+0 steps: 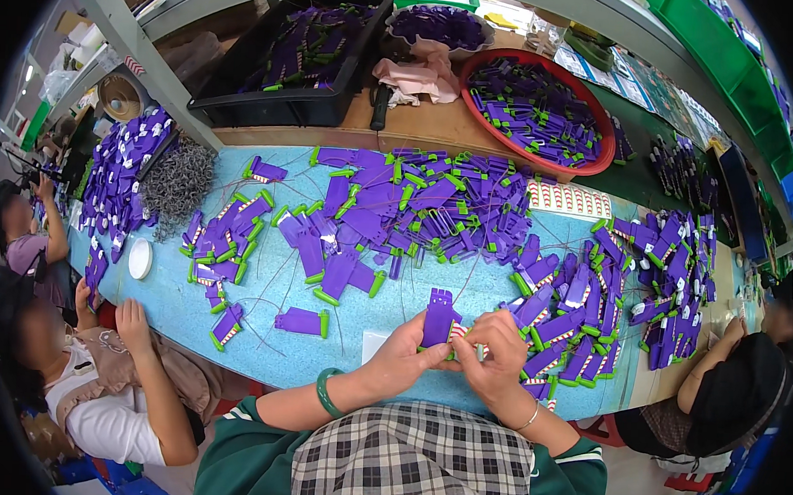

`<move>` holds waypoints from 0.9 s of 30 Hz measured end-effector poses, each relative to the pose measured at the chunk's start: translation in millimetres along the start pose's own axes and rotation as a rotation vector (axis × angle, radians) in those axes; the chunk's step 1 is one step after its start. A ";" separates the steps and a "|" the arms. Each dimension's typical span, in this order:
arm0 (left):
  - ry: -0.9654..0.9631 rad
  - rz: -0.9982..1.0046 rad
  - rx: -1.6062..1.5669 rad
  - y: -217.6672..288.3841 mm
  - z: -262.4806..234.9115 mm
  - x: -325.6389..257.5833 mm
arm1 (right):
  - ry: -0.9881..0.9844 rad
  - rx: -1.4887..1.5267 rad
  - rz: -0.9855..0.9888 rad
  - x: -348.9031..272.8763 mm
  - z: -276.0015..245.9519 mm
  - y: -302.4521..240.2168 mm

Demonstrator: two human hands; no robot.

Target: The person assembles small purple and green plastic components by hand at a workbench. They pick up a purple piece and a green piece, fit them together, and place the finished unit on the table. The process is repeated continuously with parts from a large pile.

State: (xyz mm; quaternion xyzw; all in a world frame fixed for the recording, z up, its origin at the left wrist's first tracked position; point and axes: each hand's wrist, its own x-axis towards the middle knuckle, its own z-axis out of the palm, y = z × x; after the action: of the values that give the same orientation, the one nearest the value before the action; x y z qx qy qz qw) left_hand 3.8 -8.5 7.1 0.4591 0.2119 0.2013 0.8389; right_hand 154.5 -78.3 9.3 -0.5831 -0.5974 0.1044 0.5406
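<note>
Near the front edge of the table, my left hand (398,353) grips a flat purple plastic part (439,316) with a green end, held upright. A green bangle sits on that wrist. My right hand (497,353) is closed in a pinch at the part's lower right, where a red-and-white striped sticker (457,332) shows between the two hands. Whether the sticker is fully stuck down I cannot tell. Right of my hands lies a pile of purple parts (580,297) with green ends, many bearing striped stickers. Ahead spreads a heap of similar parts (399,207), mostly plain.
A sticker sheet (569,200) lies behind the right pile. Farther back stand a red basin (610,151) of purple pieces and a black crate (332,105). To the left are a tangle of grey metal pieces (177,182) and a white dish (140,258). Co-workers sit on both sides.
</note>
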 end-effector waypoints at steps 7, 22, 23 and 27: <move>-0.017 0.150 0.148 0.8 3.3 -2.4 | -0.098 0.094 0.185 9.7 -2.2 -2.6; -0.292 -0.214 -0.222 5.4 -3.1 5.4 | -0.395 1.012 0.642 8.0 -6.3 9.3; -0.155 0.015 0.145 17.2 3.2 2.6 | -0.328 1.069 0.657 11.3 -7.1 2.2; 0.016 0.821 1.155 37.0 -15.5 7.2 | -0.218 0.989 0.726 14.7 -13.4 8.7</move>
State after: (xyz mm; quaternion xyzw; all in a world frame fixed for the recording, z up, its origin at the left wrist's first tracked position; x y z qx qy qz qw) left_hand -3.9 24.4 29.9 0.8719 0.1009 0.3601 0.3161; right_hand 173.8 -70.6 15.7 -0.4157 -0.2939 0.6047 0.6125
